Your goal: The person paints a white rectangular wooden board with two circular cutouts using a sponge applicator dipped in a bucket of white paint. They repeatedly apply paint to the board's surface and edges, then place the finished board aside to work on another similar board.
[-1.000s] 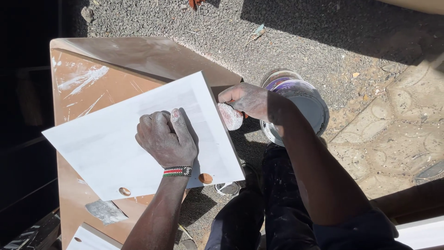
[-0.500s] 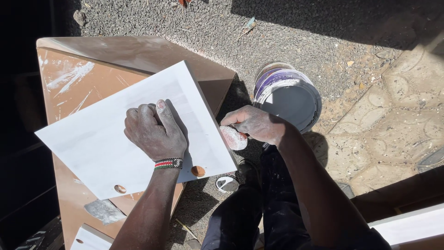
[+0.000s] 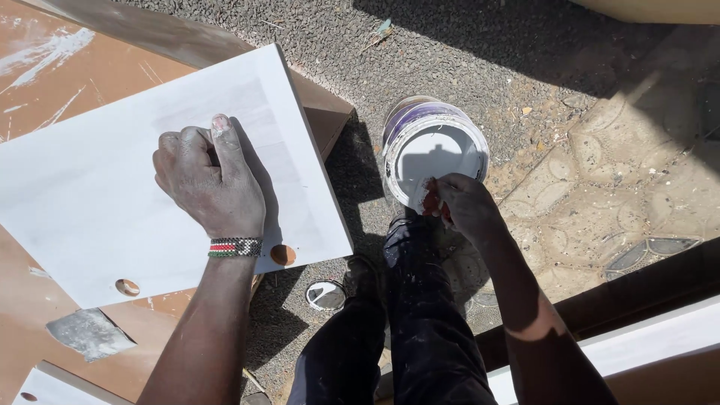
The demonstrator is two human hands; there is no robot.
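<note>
Left hand: your left hand (image 3: 211,180) is curled shut and pressed down on the white board (image 3: 97,210), knuckles up, holding nothing.
Right hand: your right hand (image 3: 463,204) is closed on a small reddish pad (image 3: 430,199) at the near rim of the paint tub (image 3: 433,150).
Board: it lies across the brown table (image 3: 45,90), its near corner hanging past the edge (the two round holes sit close to that end).
Tip risk: ease your weight off and the overhang could swing or slide.
Drip risk: a loaded pad may spot your dark trousers (image 3: 420,330) or the gravel (image 3: 450,52).
Tub: a nudge from your wrist could rock it.
Lid: the small round lid (image 3: 325,295) lies by your foot, easy to tread on.
</note>
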